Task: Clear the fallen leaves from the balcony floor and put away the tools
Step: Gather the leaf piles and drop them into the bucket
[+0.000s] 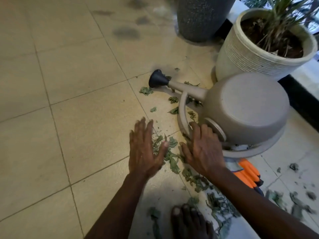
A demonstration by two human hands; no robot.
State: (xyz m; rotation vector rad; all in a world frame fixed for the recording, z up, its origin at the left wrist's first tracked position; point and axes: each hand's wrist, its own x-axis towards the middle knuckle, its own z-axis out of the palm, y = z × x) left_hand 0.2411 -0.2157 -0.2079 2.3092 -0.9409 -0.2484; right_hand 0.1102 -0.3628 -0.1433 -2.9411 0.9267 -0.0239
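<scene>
Your left hand [145, 149] and right hand [202, 149] lie flat, empty. The fallen leaves [170, 152] sit between them, trailing near-right.

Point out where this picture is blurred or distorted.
Head view: the dark pot and the plant at the top are smeared, as are leaves at lower right; the watering can is fairly sharp; tile lines bow from the wide lens.

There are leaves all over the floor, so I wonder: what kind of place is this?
Probably a balcony or patio. The floor is pale tile, a big ribbed pot holds a plant, and a watering can lies tipped on its side among fallen leaves.
</scene>
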